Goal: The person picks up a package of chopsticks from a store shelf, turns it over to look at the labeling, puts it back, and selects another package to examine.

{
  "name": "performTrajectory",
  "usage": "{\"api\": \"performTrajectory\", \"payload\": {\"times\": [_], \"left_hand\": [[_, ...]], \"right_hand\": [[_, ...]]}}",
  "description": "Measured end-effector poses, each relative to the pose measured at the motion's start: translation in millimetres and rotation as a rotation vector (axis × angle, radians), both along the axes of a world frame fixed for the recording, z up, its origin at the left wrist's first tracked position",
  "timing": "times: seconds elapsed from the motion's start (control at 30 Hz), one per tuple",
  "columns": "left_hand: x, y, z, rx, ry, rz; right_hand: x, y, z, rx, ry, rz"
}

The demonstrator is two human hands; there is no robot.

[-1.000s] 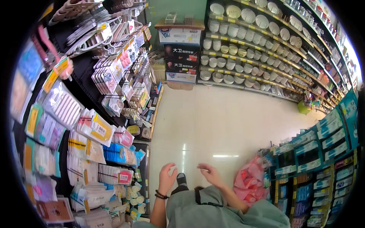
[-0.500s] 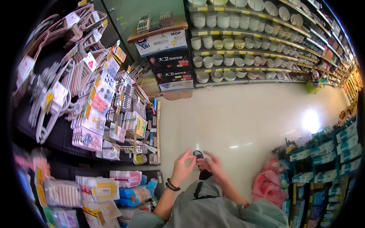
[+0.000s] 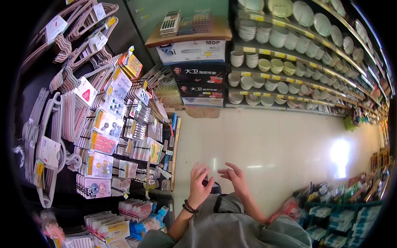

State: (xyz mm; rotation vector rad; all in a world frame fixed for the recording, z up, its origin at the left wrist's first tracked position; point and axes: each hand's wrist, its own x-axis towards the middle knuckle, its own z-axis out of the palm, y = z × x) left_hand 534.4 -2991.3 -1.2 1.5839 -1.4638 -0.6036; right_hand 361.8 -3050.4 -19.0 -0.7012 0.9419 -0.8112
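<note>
My left hand (image 3: 200,185) is raised in front of my body, fingers bent and spread, with a dark beaded bracelet (image 3: 190,206) on the wrist. Across a small gap, my right hand (image 3: 234,177) is also up with its fingers parted. Neither hand holds or touches anything. Below them show my grey garment (image 3: 244,225) and part of a dark shoe (image 3: 216,188). Closest on the left is a rack with carded hooks (image 3: 108,124) and packaged small goods on metal pegs.
Clothes hangers (image 3: 49,144) hang far left. Stacked mop boxes (image 3: 198,73) stand ahead, beside shelves of bowls (image 3: 271,84) and plates. Pale tiled floor (image 3: 264,140) lies between. A pink-red plastic bag (image 3: 286,210) and teal racks of packages (image 3: 343,219) are at the lower right.
My hands have drawn apart and the fingers have opened out. The view has tilted up, so the mop boxes and bowl shelves appear lower and larger; the pink-red bag shows less.
</note>
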Motion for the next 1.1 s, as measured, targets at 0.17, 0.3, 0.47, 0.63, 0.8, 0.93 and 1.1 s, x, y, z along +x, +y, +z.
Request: {"api": "performTrajectory", "payload": {"times": [0.17, 0.3, 0.47, 0.63, 0.8, 0.93, 1.1], "left_hand": [[35.2, -76.3, -26.5, 0.047, 0.28, 0.112], [75.7, -158.6, -28.7, 0.062, 0.367, 0.113], [146.0, -272.9, -33.9, -0.149, 0.01, 0.075], [208.2, -382.6, 6.4, -0.264, -0.292, 0.188], [248.8, -467.2, 46.0, -0.349, -0.112, 0.199], [269.4, -528.7, 67.1, -0.407, -0.113, 0.193], [294.7, -610.6, 91.9, -0.446, -0.263, 0.289]], "right_hand": [[30.4, -82.9, -20.6, -0.247, 0.314, 0.15], [78.4, -157.6, -9.3, -0.112, 0.211, 0.07], [134.6, -265.5, -6.7, -0.2, 0.28, 0.198], [200.2, -356.3, 15.2, -0.238, 0.111, 0.14], [242.3, -421.6, 47.8, -0.053, -0.088, 0.194], [277.7, -463.8, 36.3, -0.275, -0.051, 0.138], [315.0, -539.0, 60.1, -0.182, -0.339, 0.196]]}}
